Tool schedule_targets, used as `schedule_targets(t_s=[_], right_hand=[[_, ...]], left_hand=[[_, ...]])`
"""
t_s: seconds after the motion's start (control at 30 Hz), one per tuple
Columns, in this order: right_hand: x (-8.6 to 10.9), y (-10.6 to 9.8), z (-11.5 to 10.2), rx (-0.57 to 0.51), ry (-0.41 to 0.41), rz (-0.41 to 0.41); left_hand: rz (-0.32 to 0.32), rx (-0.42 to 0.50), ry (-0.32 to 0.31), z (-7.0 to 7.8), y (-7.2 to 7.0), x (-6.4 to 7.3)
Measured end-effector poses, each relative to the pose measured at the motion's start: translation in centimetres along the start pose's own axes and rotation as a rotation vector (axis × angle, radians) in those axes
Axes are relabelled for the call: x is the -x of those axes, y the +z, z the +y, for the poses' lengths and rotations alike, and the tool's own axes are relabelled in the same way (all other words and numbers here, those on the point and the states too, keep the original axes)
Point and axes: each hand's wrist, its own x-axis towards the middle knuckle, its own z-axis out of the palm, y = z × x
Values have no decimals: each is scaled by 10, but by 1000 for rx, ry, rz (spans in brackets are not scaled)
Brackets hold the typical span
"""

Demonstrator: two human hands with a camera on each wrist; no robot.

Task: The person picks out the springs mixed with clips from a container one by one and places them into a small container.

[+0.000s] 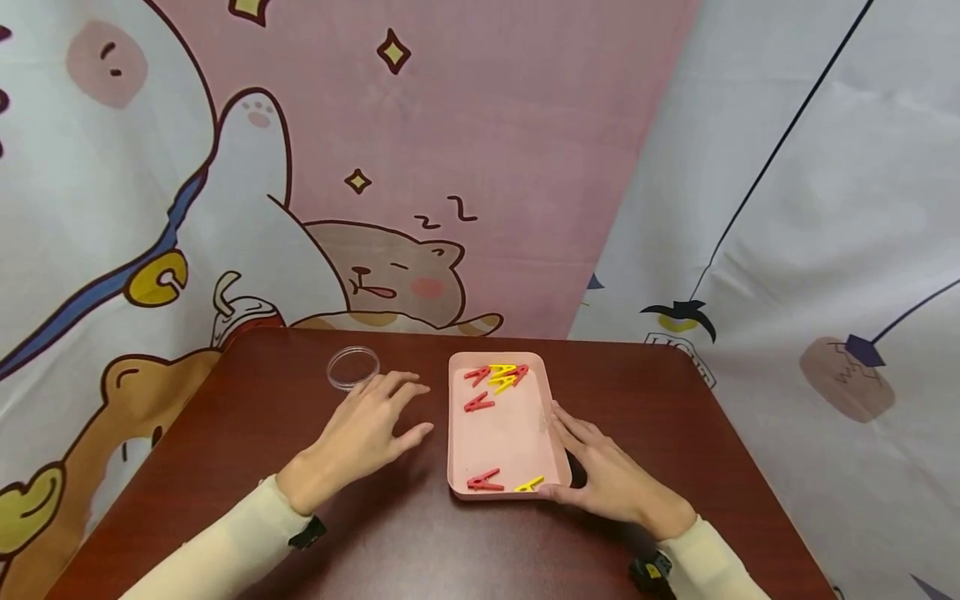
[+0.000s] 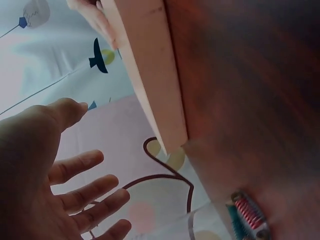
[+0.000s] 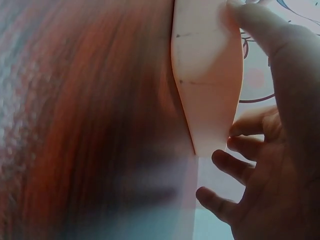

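A shallow pink tray [image 1: 506, 442] lies on the table. Small red clothespins [image 1: 477, 405] and yellow clothespins [image 1: 529, 483] are scattered in it, most toward the far end. My right hand [image 1: 611, 475] holds the tray's near right corner, the thumb on the near rim and fingertips against the right side; in the right wrist view, the ring and little fingers stay spread off it. To the tray's left, my left hand [image 1: 367, 429] is held with fingers spread and nothing in it. Just past its fingertips lies a round clear dish [image 1: 352, 368].
The dark brown table [image 1: 420, 550] ends at a cartoon-printed cloth [image 1: 570, 167] behind it. A small red-striped object [image 2: 248, 212] appears at the bottom right of the left wrist view; I cannot tell what it is. Both wrists wear dark straps.
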Motion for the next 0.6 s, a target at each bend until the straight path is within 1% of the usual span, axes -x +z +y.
schedule_targets(t_s=[0.1, 0.3, 0.47, 0.6], right_hand=[[0, 0, 2, 0, 1, -6], [2, -1, 1, 6, -2, 1], [5, 0, -1, 41, -25, 48], [7, 0, -3, 99, -61, 118]], left_hand=[[-25, 7, -9, 4, 5, 2], [-52, 8, -23, 9, 10, 5], [-82, 3, -33, 11, 14, 11], [-108, -19, -37, 12, 17, 18]])
